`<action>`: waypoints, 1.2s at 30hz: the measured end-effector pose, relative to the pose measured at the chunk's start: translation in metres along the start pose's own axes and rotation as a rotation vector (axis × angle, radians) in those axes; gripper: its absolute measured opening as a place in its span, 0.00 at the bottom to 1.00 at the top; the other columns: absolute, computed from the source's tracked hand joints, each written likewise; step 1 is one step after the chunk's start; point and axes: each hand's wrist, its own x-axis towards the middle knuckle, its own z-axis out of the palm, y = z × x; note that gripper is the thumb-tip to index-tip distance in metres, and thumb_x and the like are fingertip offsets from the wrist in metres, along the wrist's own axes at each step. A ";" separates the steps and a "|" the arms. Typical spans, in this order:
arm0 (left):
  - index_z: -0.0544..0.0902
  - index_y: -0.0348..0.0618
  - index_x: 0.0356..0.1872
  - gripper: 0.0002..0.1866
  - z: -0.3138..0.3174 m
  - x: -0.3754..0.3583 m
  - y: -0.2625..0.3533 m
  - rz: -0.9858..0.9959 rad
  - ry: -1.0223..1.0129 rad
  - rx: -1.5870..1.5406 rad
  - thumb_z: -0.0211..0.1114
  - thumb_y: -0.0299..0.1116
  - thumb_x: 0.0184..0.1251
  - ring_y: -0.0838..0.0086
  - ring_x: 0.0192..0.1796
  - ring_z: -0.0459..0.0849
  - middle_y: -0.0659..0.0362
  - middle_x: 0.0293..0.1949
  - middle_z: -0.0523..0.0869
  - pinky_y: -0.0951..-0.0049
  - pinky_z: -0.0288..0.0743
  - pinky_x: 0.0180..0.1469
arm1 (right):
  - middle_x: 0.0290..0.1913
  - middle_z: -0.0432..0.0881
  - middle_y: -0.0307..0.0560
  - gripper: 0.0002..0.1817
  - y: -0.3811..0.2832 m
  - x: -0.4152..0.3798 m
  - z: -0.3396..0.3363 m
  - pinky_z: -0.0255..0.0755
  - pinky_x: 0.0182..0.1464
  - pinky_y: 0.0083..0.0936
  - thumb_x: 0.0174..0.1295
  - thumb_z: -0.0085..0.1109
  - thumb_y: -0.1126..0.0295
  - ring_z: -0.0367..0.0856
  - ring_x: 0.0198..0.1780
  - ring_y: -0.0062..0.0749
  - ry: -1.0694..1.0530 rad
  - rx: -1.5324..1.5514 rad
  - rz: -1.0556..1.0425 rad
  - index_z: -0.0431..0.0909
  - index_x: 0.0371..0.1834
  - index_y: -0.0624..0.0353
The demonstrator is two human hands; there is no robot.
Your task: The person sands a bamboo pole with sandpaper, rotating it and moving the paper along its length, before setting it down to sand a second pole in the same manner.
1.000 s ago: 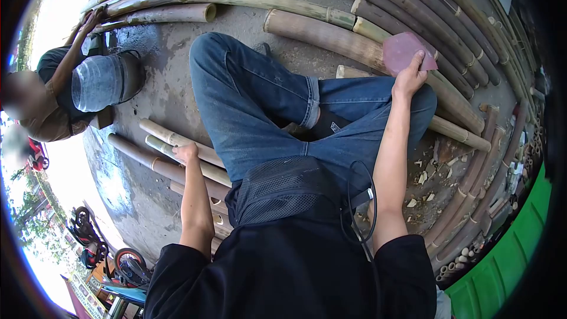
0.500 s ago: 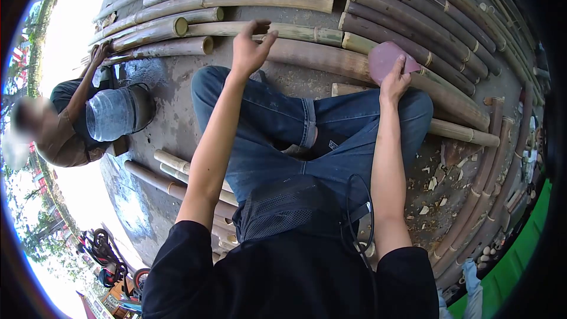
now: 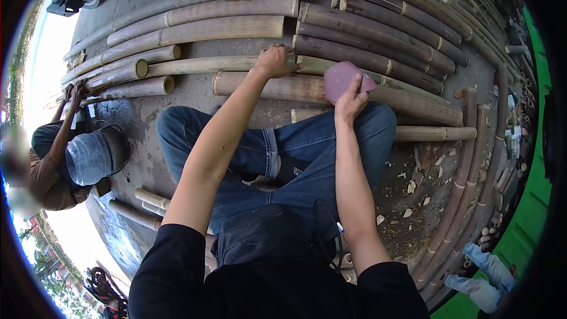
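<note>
My right hand (image 3: 352,101) grips a thin pink sheet (image 3: 341,82), thumb on top, just above a thick bamboo pole (image 3: 266,87) that lies across in front of my knees. The sheet is rounded with a pointed corner; its material I cannot make out. My left hand (image 3: 274,61) is stretched forward over a thinner, greenish bamboo pole (image 3: 207,65), thumb apart from the fingers and nothing visible in it. Whether its fingertips touch the bamboo is hidden. A shorter bamboo piece (image 3: 302,114) lies partly under my right leg.
More bamboo poles (image 3: 224,28) lie in rows ahead and to the right. At the left, a co-worker's hands (image 3: 74,93) are on pole ends beside a clear plastic container (image 3: 88,159). Wood chips (image 3: 411,186) litter the floor at right, near a green surface (image 3: 534,201).
My left hand has moved forward and right, from raised above the poles to low over the greenish one. My right hand still holds the pink sheet. The view has shifted right.
</note>
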 end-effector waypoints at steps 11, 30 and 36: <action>0.82 0.34 0.60 0.42 0.026 -0.005 0.066 -0.281 0.176 -0.021 0.73 0.64 0.58 0.51 0.71 0.69 0.44 0.65 0.77 0.54 0.66 0.71 | 0.42 0.89 0.63 0.31 0.001 -0.001 -0.002 0.78 0.46 0.41 0.78 0.52 0.48 0.89 0.43 0.50 0.052 0.096 0.067 0.84 0.47 0.74; 0.77 0.30 0.65 0.48 0.020 0.003 0.093 -0.273 0.098 0.175 0.72 0.65 0.56 0.51 0.72 0.70 0.43 0.68 0.73 0.52 0.69 0.70 | 0.43 0.90 0.61 0.31 -0.011 0.007 -0.008 0.78 0.47 0.38 0.79 0.51 0.49 0.89 0.45 0.46 0.162 0.289 0.216 0.84 0.48 0.75; 0.82 0.44 0.62 0.28 -0.008 0.005 0.072 0.191 -0.052 0.491 0.69 0.52 0.67 0.61 0.62 0.83 0.50 0.61 0.81 0.57 0.79 0.60 | 0.42 0.89 0.62 0.31 -0.016 0.007 -0.007 0.78 0.47 0.39 0.79 0.50 0.50 0.89 0.44 0.46 0.180 0.319 0.251 0.83 0.48 0.76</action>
